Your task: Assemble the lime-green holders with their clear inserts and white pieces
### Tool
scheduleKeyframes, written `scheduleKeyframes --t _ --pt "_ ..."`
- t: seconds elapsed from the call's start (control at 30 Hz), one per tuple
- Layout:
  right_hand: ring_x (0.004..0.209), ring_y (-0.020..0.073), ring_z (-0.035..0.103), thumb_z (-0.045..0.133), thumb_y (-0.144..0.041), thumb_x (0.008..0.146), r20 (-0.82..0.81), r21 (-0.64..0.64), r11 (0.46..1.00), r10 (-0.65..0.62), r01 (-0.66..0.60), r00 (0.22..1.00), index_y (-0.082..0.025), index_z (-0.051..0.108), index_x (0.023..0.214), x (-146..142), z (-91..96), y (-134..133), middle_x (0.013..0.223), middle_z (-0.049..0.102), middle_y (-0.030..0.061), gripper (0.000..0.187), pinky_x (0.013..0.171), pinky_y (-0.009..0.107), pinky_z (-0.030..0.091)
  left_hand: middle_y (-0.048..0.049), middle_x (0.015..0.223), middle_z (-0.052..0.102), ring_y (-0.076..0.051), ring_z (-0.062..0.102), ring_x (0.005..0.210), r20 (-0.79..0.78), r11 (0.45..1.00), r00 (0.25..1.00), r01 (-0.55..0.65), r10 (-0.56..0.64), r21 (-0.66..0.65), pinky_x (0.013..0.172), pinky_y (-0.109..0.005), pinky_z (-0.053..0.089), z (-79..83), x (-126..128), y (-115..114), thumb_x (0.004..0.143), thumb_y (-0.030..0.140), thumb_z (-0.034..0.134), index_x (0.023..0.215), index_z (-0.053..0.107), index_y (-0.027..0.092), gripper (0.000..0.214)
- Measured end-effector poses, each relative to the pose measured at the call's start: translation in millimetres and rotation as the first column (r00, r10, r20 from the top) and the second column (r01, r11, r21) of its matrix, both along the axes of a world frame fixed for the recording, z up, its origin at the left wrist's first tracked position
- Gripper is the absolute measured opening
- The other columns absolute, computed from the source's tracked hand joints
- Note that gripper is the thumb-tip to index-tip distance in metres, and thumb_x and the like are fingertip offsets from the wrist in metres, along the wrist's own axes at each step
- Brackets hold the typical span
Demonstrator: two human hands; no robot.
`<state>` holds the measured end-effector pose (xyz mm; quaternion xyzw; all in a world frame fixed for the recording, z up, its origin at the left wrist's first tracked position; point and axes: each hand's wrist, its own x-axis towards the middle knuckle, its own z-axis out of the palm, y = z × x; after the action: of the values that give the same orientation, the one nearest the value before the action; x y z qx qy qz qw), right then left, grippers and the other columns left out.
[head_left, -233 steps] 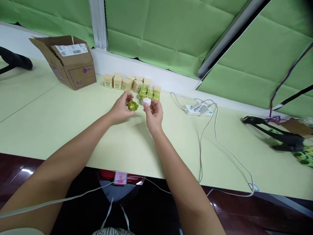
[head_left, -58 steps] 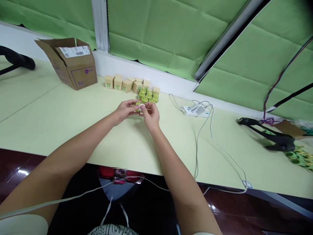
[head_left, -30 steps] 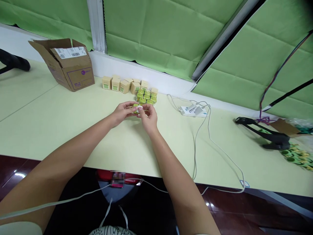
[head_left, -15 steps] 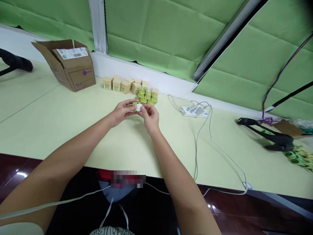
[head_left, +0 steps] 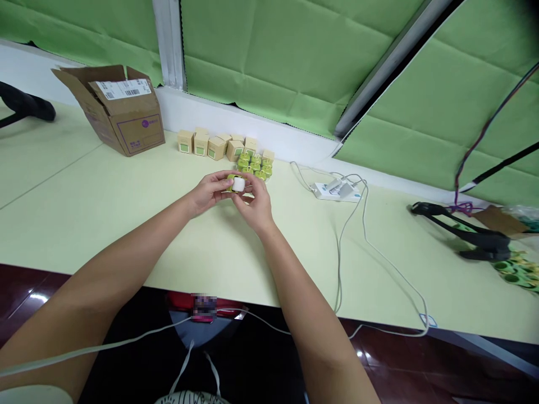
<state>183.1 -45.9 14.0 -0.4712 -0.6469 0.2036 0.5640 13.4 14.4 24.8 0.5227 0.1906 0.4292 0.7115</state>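
Observation:
Over the table, my two hands meet around a small white rounded case (head_left: 238,184) with a yellow-green cover (head_left: 231,188) at its left side. My left hand (head_left: 203,194) pinches the cover between thumb and fingers. On the other side, my right hand (head_left: 258,206) is closed on the white case, thumb below and fingers along its top and right edge. How far the case sits inside the cover is too small to tell. Just behind my hands stands a cluster of similar green covers (head_left: 255,163), each with a small loop on top.
Several small cardboard boxes (head_left: 217,148) line the wall behind the covers. An open carton (head_left: 137,132) stands at the left. To the right lie a power strip (head_left: 337,191) with trailing white cables, a black stand (head_left: 467,230) and a pile of green pieces (head_left: 516,272).
My right thumb has moved from the front of the white case down to its lower edge, so more of the white face shows. My left hand has barely moved.

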Motion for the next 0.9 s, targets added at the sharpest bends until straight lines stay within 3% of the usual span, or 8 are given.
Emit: scheduleKeyframes --t 0.3,0.5,0.57,0.67,0.73,0.8,0.9 --pt "0.095 0.0210 0.062 0.082 -0.032 0.085 0.125 0.104 0.994 -0.031 0.018 0.992 -0.032 0.069 0.125 5 3.6 -1 0.116 0.056 0.0064 0.042 0.080 0.039 0.067 -0.0101 0.111 0.079 -0.026 0.073 0.107 -0.002 0.999 0.999 0.040 -0.040 -0.027 0.096 -0.039 0.059 3.7 -1 -2 0.073 0.041 0.095 0.111 0.081 0.019 0.046" --pt "0.106 0.0248 0.062 0.079 -0.040 0.088 0.126 0.119 0.990 -0.096 0.081 0.987 -0.031 0.065 0.124 0 3.6 -3 0.124 0.060 0.0090 0.039 0.081 0.040 0.065 -0.0117 0.111 0.079 -0.023 0.073 0.106 -0.006 0.999 1.000 0.031 -0.031 -0.014 0.097 -0.036 0.058 7.9 2 -4 0.076 0.046 0.093 0.108 0.080 0.015 0.047" --pt "0.106 0.0253 0.063 0.076 -0.044 0.090 0.107 0.110 0.990 -0.096 0.084 0.990 -0.032 0.062 0.128 0 2.9 -2 0.126 0.062 0.0094 0.043 0.082 0.041 0.065 -0.0107 0.110 0.078 -0.024 0.073 0.106 -0.021 0.999 0.999 -0.039 0.039 0.000 0.097 -0.037 0.059 11.1 1 -2 0.071 0.046 0.096 0.106 0.079 0.015 0.049" --pt "0.104 0.0248 0.065 0.070 -0.044 0.093 0.072 0.070 0.994 -0.086 0.081 0.994 -0.032 0.056 0.138 1 -1.5 1 0.124 0.066 0.0097 0.049 0.085 0.043 0.063 -0.0060 0.104 0.076 -0.022 0.073 0.101 -0.013 0.967 0.967 -0.253 0.253 0.037 0.093 -0.038 0.060 14.2 -4 8 0.063 0.044 0.098 0.106 0.075 0.018 0.056" --pt "0.101 0.0242 0.065 0.067 -0.041 0.093 0.055 0.022 0.995 -0.100 0.099 0.994 -0.030 0.054 0.140 2 -7.1 4 0.121 0.068 0.0099 0.050 0.085 0.043 0.062 -0.0048 0.102 0.075 -0.021 0.071 0.099 -0.044 0.907 0.913 -0.396 0.405 0.143 0.093 -0.037 0.059 12.6 -9 18 0.062 0.040 0.097 0.108 0.073 0.018 0.056" --pt "0.099 0.0236 0.065 0.066 -0.039 0.092 0.058 -0.028 0.992 -0.120 0.122 0.991 -0.028 0.056 0.136 4 -14.3 8 0.119 0.068 0.0101 0.046 0.084 0.043 0.062 -0.0048 0.103 0.074 -0.019 0.069 0.101 -0.079 0.810 0.828 -0.515 0.554 0.282 0.095 -0.034 0.058 7.4 -14 27 0.061 0.035 0.095 0.104 0.072 0.018 0.052" --pt "0.099 0.0236 0.065 0.066 -0.036 0.090 0.088 -0.090 0.986 -0.136 0.144 0.987 -0.026 0.060 0.131 6 -25.0 14 0.120 0.070 0.0111 0.042 0.084 0.042 0.061 -0.0070 0.109 0.074 -0.020 0.068 0.103 -0.154 0.736 0.760 -0.526 0.632 0.425 0.090 -0.030 0.057 -3.4 -17 32 0.064 0.033 0.091 0.108 0.072 0.018 0.050"
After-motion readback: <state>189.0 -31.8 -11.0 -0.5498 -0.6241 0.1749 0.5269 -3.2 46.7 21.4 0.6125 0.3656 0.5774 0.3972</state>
